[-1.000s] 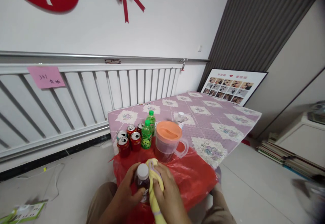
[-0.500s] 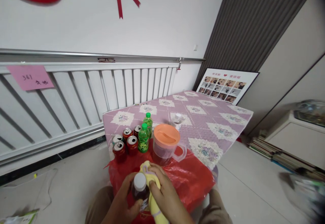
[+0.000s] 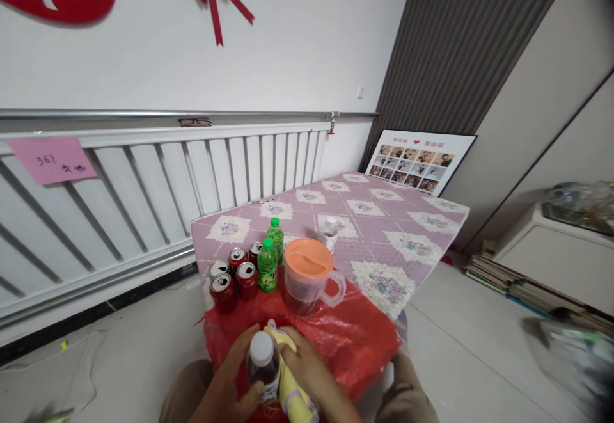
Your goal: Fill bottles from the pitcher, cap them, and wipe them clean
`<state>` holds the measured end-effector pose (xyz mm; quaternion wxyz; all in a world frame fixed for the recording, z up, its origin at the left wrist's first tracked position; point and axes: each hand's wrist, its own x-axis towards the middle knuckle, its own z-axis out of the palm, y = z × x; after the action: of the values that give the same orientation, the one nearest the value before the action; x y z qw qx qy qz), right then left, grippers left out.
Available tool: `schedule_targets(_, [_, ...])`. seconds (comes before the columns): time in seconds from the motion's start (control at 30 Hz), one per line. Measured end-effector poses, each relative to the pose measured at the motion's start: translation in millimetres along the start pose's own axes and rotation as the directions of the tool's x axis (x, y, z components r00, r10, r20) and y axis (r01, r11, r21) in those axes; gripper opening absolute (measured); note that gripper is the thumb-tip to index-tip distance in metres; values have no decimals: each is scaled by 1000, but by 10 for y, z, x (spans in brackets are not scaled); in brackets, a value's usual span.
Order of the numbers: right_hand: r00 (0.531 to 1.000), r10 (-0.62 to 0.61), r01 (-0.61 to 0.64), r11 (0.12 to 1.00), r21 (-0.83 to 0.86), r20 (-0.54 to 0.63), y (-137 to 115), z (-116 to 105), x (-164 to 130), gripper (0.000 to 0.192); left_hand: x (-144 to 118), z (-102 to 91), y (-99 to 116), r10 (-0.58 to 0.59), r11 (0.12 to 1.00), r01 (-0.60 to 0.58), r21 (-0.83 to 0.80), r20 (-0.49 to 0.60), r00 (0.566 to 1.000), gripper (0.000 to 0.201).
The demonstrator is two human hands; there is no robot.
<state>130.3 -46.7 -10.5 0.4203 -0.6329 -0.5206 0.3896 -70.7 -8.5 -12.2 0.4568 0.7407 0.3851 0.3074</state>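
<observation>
A white-capped plastic bottle of dark drink stands near upright over the front of the red plastic sheet. My left hand is wrapped round its left side. My right hand is closed on a yellow cloth and presses it to the bottle's right side. Beyond my hands is a clear pitcher with an orange lid, its handle to the right. Two green-capped bottles stand left of the pitcher, beside several opened drink cans.
A purple floral cloth covers the table, where another white-capped bottle stands behind the pitcher. A white radiator runs along the wall. A photo board leans at the far end, and books lie stacked at right.
The yellow cloth and my right hand have shifted slightly down along the bottle's right side. My left hand keeps its hold. The whole view has tilted up a little.
</observation>
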Motion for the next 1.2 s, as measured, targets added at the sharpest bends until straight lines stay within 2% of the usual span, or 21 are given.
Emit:
schedule_targets(0.07, [998, 6, -5, 1000, 4, -56, -4, 2, -99, 39, -24, 6, 30, 2, 999, 0, 36, -36, 999, 71])
schedule_targets(0.17, [991, -27, 29, 999, 15, -128, -114, -16, -201, 43, -72, 131, -18, 37, 996, -29, 81, -103, 994, 67])
schedule_targets(0.27, [974, -154, 150, 988, -38, -169, -300, -61, -249, 43, -101, 301, -96, 45, 993, -26, 114, -172, 984, 69])
schedule_targets(0.37, [957, -255, 242, 965, -102, -136, -435, -100, -245, 44, -94, 396, -125, 3, 992, 22, 122, -197, 980, 67])
schedule_targets(0.43, [964, -238, 227, 969, -96, -115, -430, -99, -221, 44, -80, 406, -116, -21, 992, 45, 120, -198, 980, 66])
schedule_targets(0.53, [987, -132, 127, 990, -57, -88, -282, -55, -183, 44, -61, 373, -67, -38, 992, 60, 109, -196, 980, 69])
schedule_targets(0.67, [994, -93, 89, 994, -67, -60, -61, 1, -182, 42, -34, 275, 79, -53, 997, 60, 50, -137, 989, 71])
schedule_targets(0.77, [988, -127, 120, 989, -86, -86, -46, -11, -204, 42, -1, 177, 208, -129, 991, 125, -40, -105, 986, 81])
schedule_targets(0.83, [979, -162, 150, 983, -104, -120, -113, -42, -221, 43, 22, 116, 280, -182, 981, 174, -91, -89, 979, 82])
schedule_targets(0.93, [963, -234, 212, 964, -160, -134, -291, -102, -232, 44, 52, 45, 375, -194, 975, 191, -115, -10, 981, 71])
schedule_targets(1.07, [955, -292, 273, 934, -230, -53, -564, -174, -133, 45, 84, -20, 474, -170, 973, 182, -144, 93, 981, 63])
schedule_targets(1.2, [940, -327, 339, 925, -170, 97, -725, -223, 106, 46, 103, -48, 463, -130, 964, 158, -212, 137, 982, 65])
